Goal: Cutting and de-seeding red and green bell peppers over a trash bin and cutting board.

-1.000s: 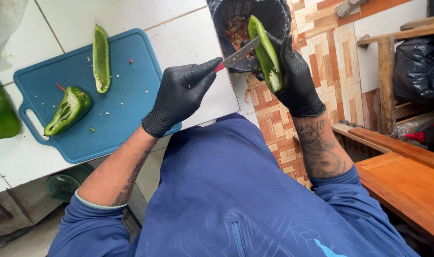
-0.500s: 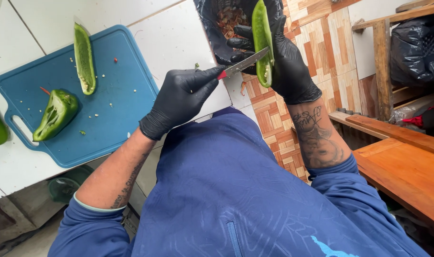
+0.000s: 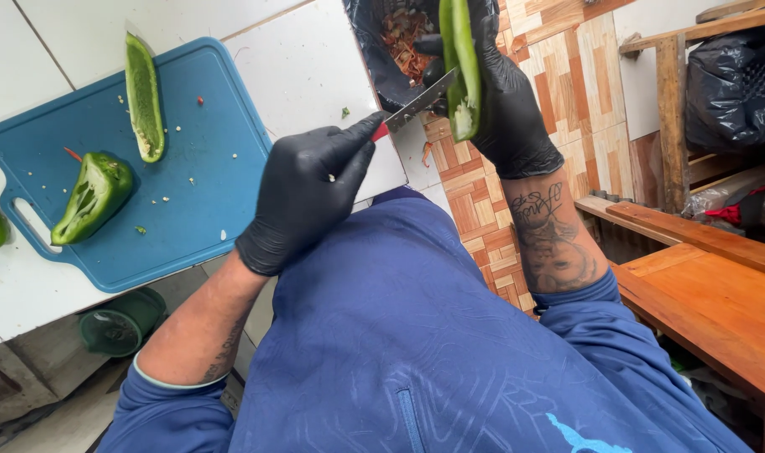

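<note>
Two black-gloved hands working over a dark waste bag (image 3: 374, 50) past the counter edge. Left hand (image 3: 311, 197) gripping a small knife (image 3: 416, 106), fingers curled tight around the red handle, blade tip touching a long green pepper half (image 3: 459, 63). Right hand (image 3: 504, 101) holding that pepper upright, fingers wrapped around its back. Lying on the blue cutting board (image 3: 189, 226): another long pepper half (image 3: 144, 96) and a shorter pepper piece (image 3: 93, 197), scattered seeds nearby.
</note>
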